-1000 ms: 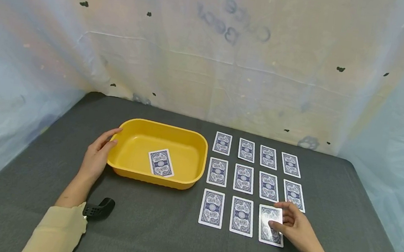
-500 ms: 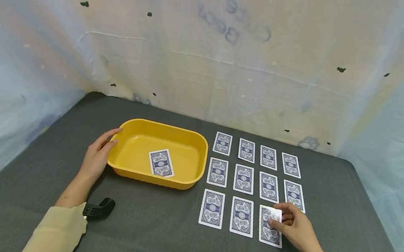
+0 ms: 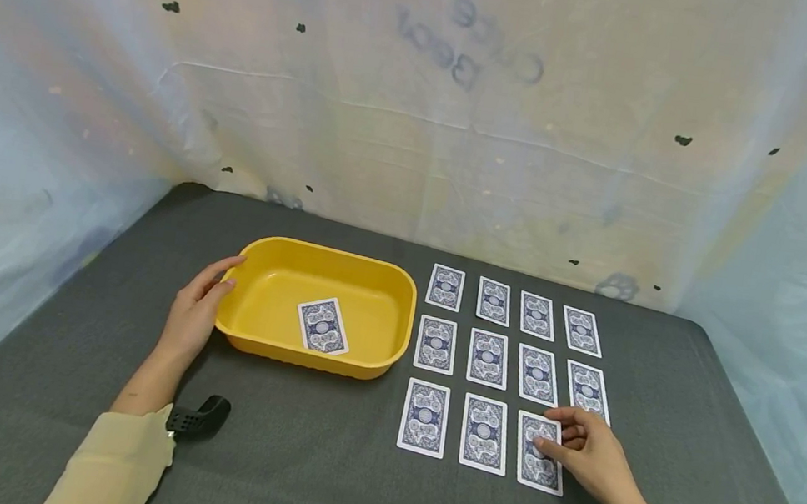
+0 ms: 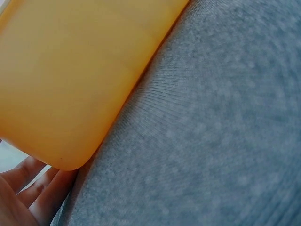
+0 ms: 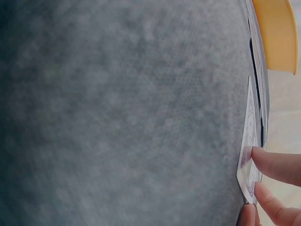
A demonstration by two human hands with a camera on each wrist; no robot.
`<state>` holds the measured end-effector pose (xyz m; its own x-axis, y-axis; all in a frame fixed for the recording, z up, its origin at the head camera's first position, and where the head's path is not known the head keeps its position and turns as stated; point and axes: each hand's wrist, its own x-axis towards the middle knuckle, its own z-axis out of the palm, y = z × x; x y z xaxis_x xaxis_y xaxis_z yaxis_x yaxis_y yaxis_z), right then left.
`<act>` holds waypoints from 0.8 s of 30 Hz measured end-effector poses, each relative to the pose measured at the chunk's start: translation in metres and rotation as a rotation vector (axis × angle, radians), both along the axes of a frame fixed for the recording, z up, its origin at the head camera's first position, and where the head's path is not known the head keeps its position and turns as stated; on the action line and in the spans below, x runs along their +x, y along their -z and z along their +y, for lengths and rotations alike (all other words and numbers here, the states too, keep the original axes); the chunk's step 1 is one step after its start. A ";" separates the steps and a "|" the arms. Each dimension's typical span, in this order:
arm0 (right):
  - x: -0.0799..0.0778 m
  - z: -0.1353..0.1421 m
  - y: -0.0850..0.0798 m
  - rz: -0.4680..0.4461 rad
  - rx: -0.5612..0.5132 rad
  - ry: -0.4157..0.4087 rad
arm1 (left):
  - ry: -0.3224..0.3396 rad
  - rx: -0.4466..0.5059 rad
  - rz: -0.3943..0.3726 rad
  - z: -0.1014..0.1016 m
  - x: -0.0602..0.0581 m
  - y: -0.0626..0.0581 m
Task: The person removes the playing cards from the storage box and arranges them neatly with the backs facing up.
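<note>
In the head view my left hand rests on the left end of a yellow tray, fingertips at its rim. The left wrist view shows that hand's fingers against the tray's outside near a corner. One playing card lies back up inside the tray. My right hand grips the rightmost playing card of the front row by its right part, thumb on its blue patterned back. From the right wrist view, the thumb and fingertips meet that card's edge and face, close over the cloth.
Blue-backed cards lie in three rows right of the tray: a far row, a middle row and a front row. Dark grey cloth covers the table. Pale plastic sheeting rises behind and at both sides.
The gripped card has shifted slightly left, and the glare on its back has gone. My right thumb has moved a little left with it. The left hand and tray stay put.
</note>
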<state>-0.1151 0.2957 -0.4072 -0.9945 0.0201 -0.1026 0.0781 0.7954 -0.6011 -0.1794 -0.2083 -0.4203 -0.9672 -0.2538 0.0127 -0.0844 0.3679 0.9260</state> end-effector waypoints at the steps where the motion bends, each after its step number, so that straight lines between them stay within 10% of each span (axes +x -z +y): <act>1: 0.000 0.000 0.000 0.006 0.002 -0.003 | 0.002 -0.001 0.000 0.000 0.000 0.000; 24: -0.002 0.003 -0.002 0.008 0.011 -0.036 | -0.007 0.007 -0.011 0.001 0.000 -0.001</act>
<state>-0.1174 0.2990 -0.4049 -0.9954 -0.0148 -0.0942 0.0442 0.8039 -0.5931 -0.1793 -0.2070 -0.4195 -0.9654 -0.2607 0.0005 -0.0969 0.3606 0.9277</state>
